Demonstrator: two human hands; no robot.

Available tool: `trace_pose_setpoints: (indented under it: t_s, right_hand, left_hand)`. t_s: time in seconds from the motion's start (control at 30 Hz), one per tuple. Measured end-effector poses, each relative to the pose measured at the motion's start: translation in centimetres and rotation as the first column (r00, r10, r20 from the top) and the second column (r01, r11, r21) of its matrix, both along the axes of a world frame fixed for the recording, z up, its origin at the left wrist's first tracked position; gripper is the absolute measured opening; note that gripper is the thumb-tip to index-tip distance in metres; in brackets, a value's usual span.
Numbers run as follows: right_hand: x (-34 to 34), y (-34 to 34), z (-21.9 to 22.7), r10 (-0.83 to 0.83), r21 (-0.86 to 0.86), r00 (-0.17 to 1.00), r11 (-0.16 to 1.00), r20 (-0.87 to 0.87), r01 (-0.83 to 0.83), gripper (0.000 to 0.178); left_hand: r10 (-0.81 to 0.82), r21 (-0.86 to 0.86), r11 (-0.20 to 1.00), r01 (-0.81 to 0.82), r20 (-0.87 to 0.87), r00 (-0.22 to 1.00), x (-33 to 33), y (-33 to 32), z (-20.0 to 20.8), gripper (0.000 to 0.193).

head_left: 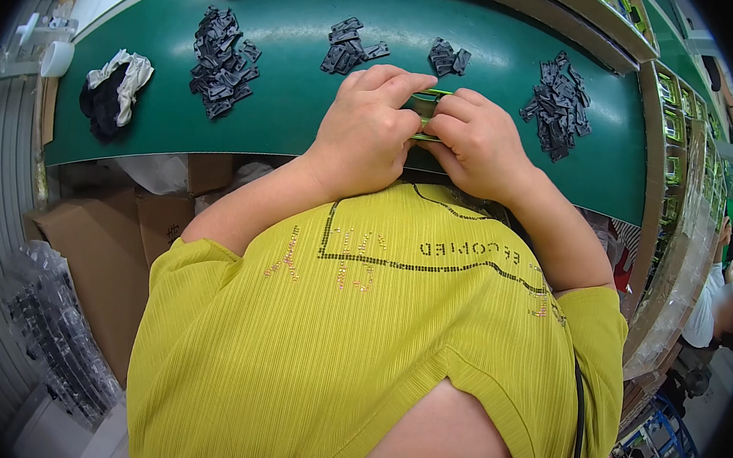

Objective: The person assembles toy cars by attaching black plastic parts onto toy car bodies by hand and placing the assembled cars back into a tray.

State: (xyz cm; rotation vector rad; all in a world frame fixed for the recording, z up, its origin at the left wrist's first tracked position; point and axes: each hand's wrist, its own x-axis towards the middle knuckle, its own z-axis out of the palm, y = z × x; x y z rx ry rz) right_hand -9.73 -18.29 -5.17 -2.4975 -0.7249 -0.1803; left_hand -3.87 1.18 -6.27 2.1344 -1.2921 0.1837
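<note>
We see left hand point(367, 127) and right hand point(482, 144) gripping a green frame point(434, 93) near the bench's point(295, 88) front edge, black pieces point(450, 59) beyond.

The left hand point(366, 130) was curled at twelve o'clock, the right hand point(478, 144) close beside it at two.

A smooth green worktable point(288, 106) spreads beneath and beyond the fingers point(411, 82), pale light gleaming on its surface to either side of them. Far left of them stands a grey ribbed wall point(2, 171); lower left, beneath the table's edge, sits a brown cardboard box point(98, 267). A brown ledge point(529, 1) slants past to their upper right, and pale floor point(723, 386) shows far to their lower right.
</note>
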Motion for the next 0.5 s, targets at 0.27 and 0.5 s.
trace_pose_setpoints:
  t_s: [0.27, 0.5]
  right_hand:
    - [0.2, -1.2, 0.5, 0.022, 0.032, 0.999, 0.999, -0.045, -0.021, 0.012]
    - [0.4, -2.2, 2.1, 0.055, 0.222, 0.992, 0.975, -0.111, -0.030, 0.020]
  left_hand:
    - [-0.065, -0.078, 0.996, 0.049, -0.217, 0.974, 0.8, 0.0, 0.4, 0.014]
    - [-0.290, -0.163, 0.957, 0.242, -0.436, 0.852, 3.4, 0.4, 1.3, 0.022]
